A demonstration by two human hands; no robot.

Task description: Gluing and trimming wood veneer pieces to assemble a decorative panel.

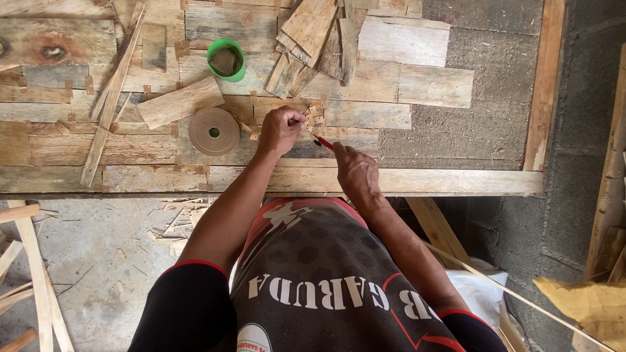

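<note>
Wooden bench (456,181) of patched planks, seen from above. Two hands work at its near middle. Left hand (280,130), grip clenched on one small pale wood chip (306,121), which pokes out to the right of the knuckles. Right hand (355,171), grip clenched on one red-handled tool (324,143); its tip points far-left and meets the chip just beside the left fingers. More small chips (316,112) lie touching the bench just beyond. One roll of brown tape (214,131) lies flat to the left of the left hand. One green cup (226,60) stands farther off. One heap of wood offcuts (313,39) lies at the far middle.
</note>
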